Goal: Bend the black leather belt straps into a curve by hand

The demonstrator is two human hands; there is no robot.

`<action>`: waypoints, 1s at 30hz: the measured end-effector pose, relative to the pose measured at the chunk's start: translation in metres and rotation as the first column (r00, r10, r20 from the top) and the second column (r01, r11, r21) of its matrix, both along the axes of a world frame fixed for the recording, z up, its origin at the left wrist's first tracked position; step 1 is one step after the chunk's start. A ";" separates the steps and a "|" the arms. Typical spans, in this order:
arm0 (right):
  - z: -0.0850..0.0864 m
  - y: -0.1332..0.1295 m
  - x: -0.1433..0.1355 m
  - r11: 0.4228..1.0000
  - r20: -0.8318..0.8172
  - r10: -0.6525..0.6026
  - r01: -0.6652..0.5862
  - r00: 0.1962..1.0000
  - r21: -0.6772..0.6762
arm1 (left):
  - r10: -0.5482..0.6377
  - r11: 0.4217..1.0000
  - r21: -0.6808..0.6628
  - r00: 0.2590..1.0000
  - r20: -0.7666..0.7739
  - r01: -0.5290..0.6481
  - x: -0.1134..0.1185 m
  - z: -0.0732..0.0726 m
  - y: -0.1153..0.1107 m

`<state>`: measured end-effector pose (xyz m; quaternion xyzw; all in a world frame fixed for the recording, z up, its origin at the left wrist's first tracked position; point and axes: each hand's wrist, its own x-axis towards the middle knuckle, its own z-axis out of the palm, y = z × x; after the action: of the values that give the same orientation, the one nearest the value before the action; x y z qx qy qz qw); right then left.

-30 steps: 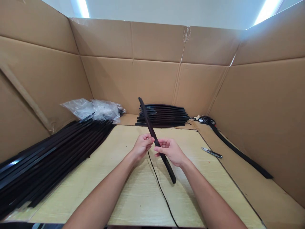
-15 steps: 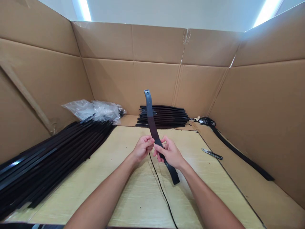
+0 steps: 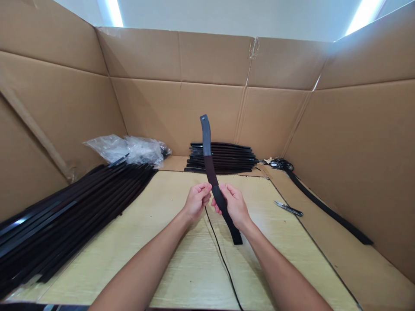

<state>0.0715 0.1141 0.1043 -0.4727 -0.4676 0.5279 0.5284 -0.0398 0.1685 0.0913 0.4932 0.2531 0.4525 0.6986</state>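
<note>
Upright and slightly tilted above the table, a curved dark strip (image 3: 212,170) has a hole at its grey upper end and a brownish wrapped band around its middle. My right hand (image 3: 234,205) grips it just below that band, thumb along its edge. At the strip's left edge, my left hand (image 3: 197,199) is closed in a pinch on a thin black cord (image 3: 223,259). From under these fingers the cord runs down to the table's front edge. Where the cord meets the strip is hidden by my fingertips.
Long dark strips (image 3: 81,207) lie piled at left, beneath clear plastic bags (image 3: 136,149). Shorter strips (image 3: 223,157) are stacked at the back. Thread snips (image 3: 288,208) and a long black strip (image 3: 327,209) lie at right. Cardboard walls (image 3: 181,108) surround the table (image 3: 155,242).
The strip has turned about its length and risen slightly, so its upper end sits higher and a little right. My right fingers have shifted on it; the left hand moved slightly right.
</note>
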 end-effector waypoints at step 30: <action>0.006 -0.008 0.000 0.991 0.087 0.121 -0.115 0.989 -0.069 | -0.084 0.996 0.009 0.994 -0.066 0.085 -0.012 0.005 0.005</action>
<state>0.0713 0.1057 0.1105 -0.4844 -0.5012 0.5508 0.4591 -0.0519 0.1734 0.0958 0.5218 0.2521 0.4077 0.7056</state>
